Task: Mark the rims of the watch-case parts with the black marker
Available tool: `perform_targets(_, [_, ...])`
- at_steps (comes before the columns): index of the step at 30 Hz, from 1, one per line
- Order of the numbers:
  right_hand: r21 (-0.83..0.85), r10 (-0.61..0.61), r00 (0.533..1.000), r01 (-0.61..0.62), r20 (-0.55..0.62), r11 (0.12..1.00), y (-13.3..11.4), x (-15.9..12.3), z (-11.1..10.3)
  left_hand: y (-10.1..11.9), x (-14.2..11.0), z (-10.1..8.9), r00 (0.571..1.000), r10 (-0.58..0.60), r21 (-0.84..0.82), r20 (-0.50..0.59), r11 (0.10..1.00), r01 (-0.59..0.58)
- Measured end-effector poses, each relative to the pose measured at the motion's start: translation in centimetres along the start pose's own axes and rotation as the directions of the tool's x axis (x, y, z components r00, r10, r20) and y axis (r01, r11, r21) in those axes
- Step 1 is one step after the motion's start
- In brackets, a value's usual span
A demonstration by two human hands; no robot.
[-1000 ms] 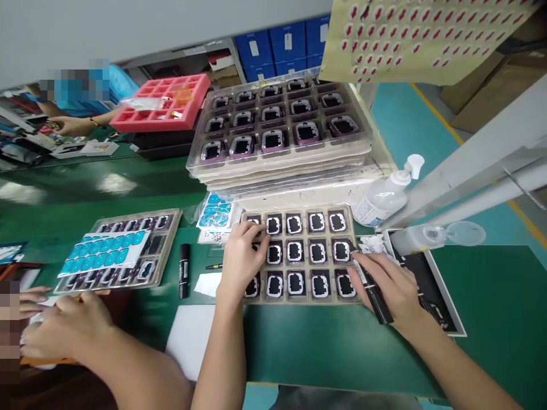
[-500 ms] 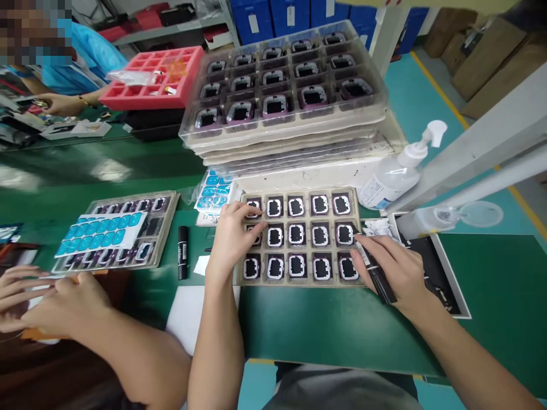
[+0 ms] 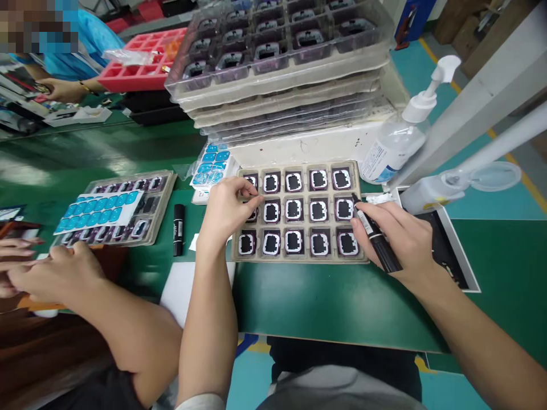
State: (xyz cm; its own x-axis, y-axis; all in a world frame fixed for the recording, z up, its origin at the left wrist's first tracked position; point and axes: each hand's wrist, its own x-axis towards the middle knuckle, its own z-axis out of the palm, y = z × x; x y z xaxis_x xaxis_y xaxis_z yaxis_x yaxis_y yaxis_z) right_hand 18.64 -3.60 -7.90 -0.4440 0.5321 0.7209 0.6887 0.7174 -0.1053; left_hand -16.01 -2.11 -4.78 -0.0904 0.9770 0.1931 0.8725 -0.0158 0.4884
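Black marker (image 3: 382,247) — held over the right edge of the frame tray (image 3: 307,260), in which pale-rimmed frames (image 3: 294,209) are seated in three rows. Tray backed by a white box (image 3: 290,151) with stacked trays (image 3: 277,91) on top; pump bottle (image 3: 395,142) just beyond its right back corner. Second marker (image 3: 178,230) and sticker sheet (image 3: 102,210) noted to the left, near a co-worker's arm (image 3: 132,324). Left column partly covered by the left hand (image 3: 226,210); open box (image 3: 468,273) partly blocked by the right hand (image 3: 397,233).

Marker clamped between right thumb and fingers, tip angled towards the middle row's end frame — contact cannot be told. Left thumb and forefinger close together; whether anything is pinched cannot be told.

Print carried on marker and bottle labels, too small to be read.
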Motion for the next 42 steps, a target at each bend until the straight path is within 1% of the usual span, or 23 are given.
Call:
perform_targets(3, [0.021,0.01,1.0,-0.01,0.011,1.0,-0.1,0.0,-0.1,1.2,-0.6,-0.8,0.994,0.062,-0.009,0.087,0.998,-0.062])
perform_targets(5, [0.037,0.008,1.0,-0.008,0.003,0.999,-0.3,0.1,-0.2,1.9,-0.9,-1.1,0.982,0.107,-0.013,0.156,0.994,-0.106])
perform_targets(7, [0.055,0.01,1.0,-0.011,0.006,0.998,-0.6,0.3,-0.3,2.3,-1.1,-1.2,0.969,0.145,0.002,0.202,0.989,-0.148])
perform_targets(11, [0.046,0.02,0.999,-0.022,0.045,0.999,-1.1,0.7,-0.6,2.0,-1.3,-1.2,0.946,0.157,0.052,0.284,0.982,-0.179])
perform_targets(14, [0.048,0.0,1.0,-0.001,0.026,0.999,-1.2,0.8,-0.6,1.4,-1.3,-1.3,0.938,0.129,0.084,0.323,0.983,-0.164])
perform_targets(19, [0.03,-0.015,0.999,0.014,0.029,0.999,-0.9,0.7,-0.5,0.4,-1.3,-1.0,0.938,0.075,0.154,0.339,0.979,-0.133])
perform_targets(22, [0.03,-0.021,1.0,0.021,0.013,0.999,-0.9,0.6,-0.5,0.1,-1.4,-0.9,0.939,0.087,0.162,0.333,0.976,-0.148])
perform_targets(24, [0.001,-0.022,1.0,0.022,-0.014,1.0,-0.9,0.5,-0.6,0.0,-1.5,-0.9,0.942,0.105,0.177,0.317,0.97,-0.168])
perform_targets(28, [-0.098,-0.001,1.0,-0.001,-0.021,0.995,-0.8,0.2,-0.9,0.5,-1.5,-0.9,0.955,0.089,0.216,0.284,0.964,-0.154])
perform_targets(33, [-0.103,-0.022,1.0,0.019,-0.019,0.995,-0.7,0.4,-0.8,1.3,-1.2,-1.0,0.946,0.083,0.229,0.313,0.96,-0.16])
perform_targets(37, [-0.123,-0.018,1.0,0.018,0.005,0.992,-0.9,0.4,-0.8,1.3,-1.0,-1.0,0.957,0.087,0.228,0.277,0.962,-0.153])
perform_targets(40, [-0.137,0.002,1.0,0.001,0.022,0.991,-1.1,0.4,-1.0,1.6,-1.0,-1.4,0.957,0.095,0.22,0.274,0.963,-0.158])
perform_targets(42, [-0.15,0.014,0.998,-0.005,0.054,0.989,-1.1,0.4,-1.3,2.0,-1.3,-1.8,0.949,0.112,0.202,0.295,0.963,-0.177])
